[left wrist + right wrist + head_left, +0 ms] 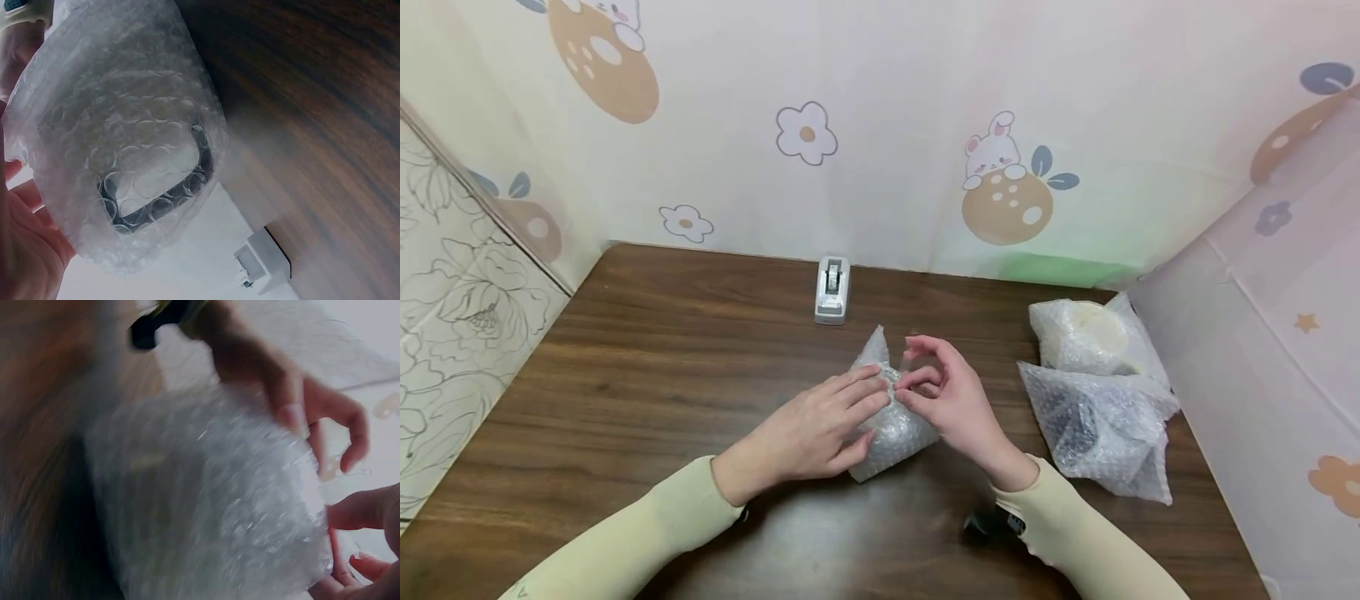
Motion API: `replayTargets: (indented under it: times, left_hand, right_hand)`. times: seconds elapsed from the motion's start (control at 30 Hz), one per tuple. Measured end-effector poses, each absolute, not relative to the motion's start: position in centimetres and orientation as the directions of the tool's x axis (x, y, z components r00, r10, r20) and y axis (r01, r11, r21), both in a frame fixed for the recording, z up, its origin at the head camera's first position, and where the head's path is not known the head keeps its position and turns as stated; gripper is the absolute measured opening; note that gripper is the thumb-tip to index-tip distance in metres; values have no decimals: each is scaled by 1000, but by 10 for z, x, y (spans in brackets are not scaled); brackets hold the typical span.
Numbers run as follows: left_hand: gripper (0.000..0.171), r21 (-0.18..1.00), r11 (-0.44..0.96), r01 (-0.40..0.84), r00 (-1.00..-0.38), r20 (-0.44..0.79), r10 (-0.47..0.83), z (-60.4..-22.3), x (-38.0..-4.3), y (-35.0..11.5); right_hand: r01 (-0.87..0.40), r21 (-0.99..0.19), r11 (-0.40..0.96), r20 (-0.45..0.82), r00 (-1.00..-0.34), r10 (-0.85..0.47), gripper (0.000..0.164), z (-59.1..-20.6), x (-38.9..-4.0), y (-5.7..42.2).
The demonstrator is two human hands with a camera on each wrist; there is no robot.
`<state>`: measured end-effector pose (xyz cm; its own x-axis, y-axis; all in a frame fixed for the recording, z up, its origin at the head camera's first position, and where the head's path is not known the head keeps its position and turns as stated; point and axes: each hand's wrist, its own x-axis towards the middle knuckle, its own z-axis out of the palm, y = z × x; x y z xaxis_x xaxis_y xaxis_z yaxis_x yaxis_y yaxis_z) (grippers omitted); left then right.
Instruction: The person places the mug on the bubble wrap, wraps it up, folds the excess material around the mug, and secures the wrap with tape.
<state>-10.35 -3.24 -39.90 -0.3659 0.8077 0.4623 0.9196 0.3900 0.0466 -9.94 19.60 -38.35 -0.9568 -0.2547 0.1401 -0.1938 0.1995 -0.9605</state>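
Observation:
A bubble-wrapped bundle (898,433) sits on the table between the hands. Through its wrap, the left wrist view shows a dark, bent strip (165,203) beside a pale area; the item's kind cannot be told. My left hand (823,425) rests on the bundle's left side, fingers extended over the top and thumb spread nearer me. At the upper right edge, my right hand (951,400) has curled fingers, its thumb and a fingertip pinching at the bubble wrap. Whether clear tape lies between them is too small to tell. The right wrist view shows the wrap (212,506) blurred.
A white tape dispenser (832,290) stands behind the bundle, near the table's back edge. Two more bubble-wrapped packages, one with a pale item (1086,333) and one with a dark item (1101,429), lie at the right. Patterned curtain (880,183) borders the wooden table (647,358).

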Motion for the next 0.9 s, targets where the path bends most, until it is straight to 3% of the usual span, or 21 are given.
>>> replayTargets:
  times: [0.13, 0.3, 0.57, 0.77, 0.9]
  left_hand:
    - [43, 42, 389, 920, -365, 449, 816, -398, -103, -33]
    - [41, 29, 393, 919, -365, 440, 820, -399, -103, -33]
    - [36, -5, 395, 919, -356, 425, 832, -398, -102, -29]
    - [35, -17, 416, 909, -375, 401, 836, -398, -99, -27]
    - [33, -48, 423, 905, -370, 403, 837, -398, -97, -26]
  right_hand:
    - [-268, -901, 341, 186, -949, -253, 68, -385, -100, 195]
    - [-275, -883, 381, 178, -946, -271, 65, -383, -101, 194]
    - [-225, -921, 319, 144, -955, -259, 35, -382, -107, 198]
    - [-319, -840, 439, 274, -948, -164, 12, -383, -119, 202]
    - [-309, -825, 474, 267, -951, -156, 10, -389, -128, 204]
